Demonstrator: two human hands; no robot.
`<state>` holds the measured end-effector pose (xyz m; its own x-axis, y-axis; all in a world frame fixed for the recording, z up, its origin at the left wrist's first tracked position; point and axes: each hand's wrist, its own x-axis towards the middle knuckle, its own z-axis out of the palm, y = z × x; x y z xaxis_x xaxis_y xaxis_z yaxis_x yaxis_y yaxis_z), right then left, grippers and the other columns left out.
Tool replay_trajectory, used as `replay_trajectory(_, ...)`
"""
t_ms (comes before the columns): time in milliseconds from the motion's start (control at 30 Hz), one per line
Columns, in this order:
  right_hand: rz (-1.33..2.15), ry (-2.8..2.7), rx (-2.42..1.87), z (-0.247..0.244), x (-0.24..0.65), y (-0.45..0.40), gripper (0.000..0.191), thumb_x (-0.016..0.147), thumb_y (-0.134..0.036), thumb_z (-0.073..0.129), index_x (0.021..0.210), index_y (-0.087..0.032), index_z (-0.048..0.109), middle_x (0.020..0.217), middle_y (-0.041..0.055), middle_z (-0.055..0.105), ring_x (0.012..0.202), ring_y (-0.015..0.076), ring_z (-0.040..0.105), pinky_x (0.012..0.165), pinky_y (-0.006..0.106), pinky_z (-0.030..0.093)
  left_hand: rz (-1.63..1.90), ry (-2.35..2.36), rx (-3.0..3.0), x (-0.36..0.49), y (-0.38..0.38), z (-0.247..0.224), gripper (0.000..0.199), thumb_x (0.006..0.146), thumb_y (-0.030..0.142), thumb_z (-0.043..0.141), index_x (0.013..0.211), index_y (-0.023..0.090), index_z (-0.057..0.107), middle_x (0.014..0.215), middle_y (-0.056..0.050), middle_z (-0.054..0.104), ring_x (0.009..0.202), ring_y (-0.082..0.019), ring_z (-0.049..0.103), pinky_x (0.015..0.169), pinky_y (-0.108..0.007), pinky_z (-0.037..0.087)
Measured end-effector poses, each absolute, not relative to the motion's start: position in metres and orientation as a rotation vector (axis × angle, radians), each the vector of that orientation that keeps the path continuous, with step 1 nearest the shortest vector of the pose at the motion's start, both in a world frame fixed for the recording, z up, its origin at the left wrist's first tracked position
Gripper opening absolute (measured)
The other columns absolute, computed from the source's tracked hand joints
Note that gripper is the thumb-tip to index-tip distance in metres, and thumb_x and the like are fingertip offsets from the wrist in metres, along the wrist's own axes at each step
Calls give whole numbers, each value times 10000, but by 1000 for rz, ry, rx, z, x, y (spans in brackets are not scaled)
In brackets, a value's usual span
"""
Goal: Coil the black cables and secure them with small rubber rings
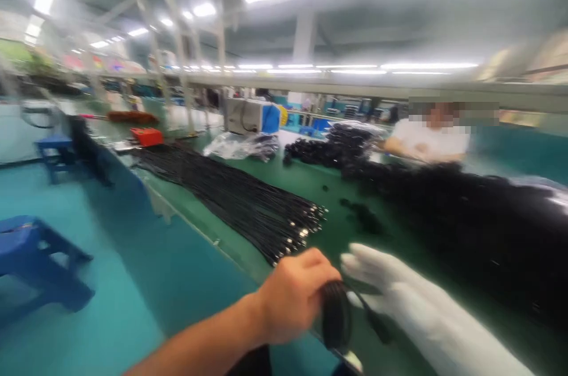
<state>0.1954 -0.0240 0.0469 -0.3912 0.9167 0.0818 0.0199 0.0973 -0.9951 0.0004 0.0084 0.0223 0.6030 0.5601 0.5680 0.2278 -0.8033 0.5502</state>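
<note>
My bare left hand is closed around a coil of black cable just above the front edge of the green work table. A loose cable end with a thicker black tip hangs from the coil toward the right. Beside it, my right hand wears a white glove. Its fingers are stretched out and the thumb is apart from them, close to the loose end; I cannot tell whether the thumb touches it. Past my left hand lies a long bundle of straight black cables with shiny metal ends facing me.
A large heap of black coiled cables covers the table's right side. A person in a white top sits behind it. Farther back are clear plastic bags, a grey and blue machine and a red box. Blue stools stand left.
</note>
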Motion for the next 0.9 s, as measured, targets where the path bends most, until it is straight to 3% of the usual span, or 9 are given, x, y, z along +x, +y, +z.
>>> replay_trajectory(67, 1353, -1615, -1097, 43, 195, -27, 540, 740, -400, 687, 1235, -249, 533, 1177, 103, 594, 1083, 296, 545, 865, 401, 473, 962, 635, 2353, 5, 15, 25, 255, 815, 66, 432, 968, 168, 610, 906, -55, 588, 824, -146, 576, 753, -232, 481)
replay_trajectory(233, 1445, -1638, -906, 28, 183, -9, 459, 687, -346, 735, 1078, -161, 580, 1026, 70, 597, 930, 229, 560, 808, 375, 483, 877, 696, 2241, 16, 25, 20, 278, 853, 66, 406, 960, 207, 620, 879, -14, 557, 791, -119, 547, 728, -215, 446)
replay_trajectory(400, 1750, -1398, -892, 16, 185, 3, 443, 688, -227, 726, 1079, -153, 532, 858, 53, 625, 729, 201, 634, 686, 399, 531, 861, 839, 2169, 26, 32, 21, 288, 864, 89, 400, 924, 222, 648, 869, -4, 564, 795, -116, 556, 723, -220, 443)
replay_trajectory(500, 1901, -1270, -763, 9, 194, 12, 405, 710, -258, 707, 1056, -115, 556, 817, 75, 628, 745, 208, 645, 677, 404, 549, 809, 929, 2040, 32, 40, 20, 261, 819, 92, 440, 943, 224, 628, 854, 7, 586, 770, -122, 570, 693, -228, 456)
replay_trajectory(633, 2045, -1130, -598, -6, 207, 24, 352, 742, -300, 677, 1004, -75, 608, 848, 117, 636, 758, 206, 653, 653, 373, 563, 725, 950, 1808, 40, 50, 17, 184, 782, 139, 477, 937, 201, 556, 689, 41, 583, 589, -110, 573, 536, -204, 452)
replay_trajectory(767, 2010, -1100, -679, -19, 210, 30, 323, 752, -271, 681, 1012, -89, 622, 871, 118, 646, 779, 201, 656, 651, 362, 564, 759, 1089, 1965, 48, 59, 11, 120, 749, 127, 473, 762, 189, 574, 632, 37, 595, 580, -111, 565, 526, -202, 415)
replay_trajectory(900, 1939, -1130, -739, -24, 208, 32, 342, 743, -287, 691, 1017, -91, 629, 865, 109, 652, 845, 218, 638, 692, 391, 558, 677, 1144, 1885, 51, 67, 4, 87, 722, 154, 497, 750, 189, 572, 594, 40, 591, 533, -112, 559, 467, -195, 395)
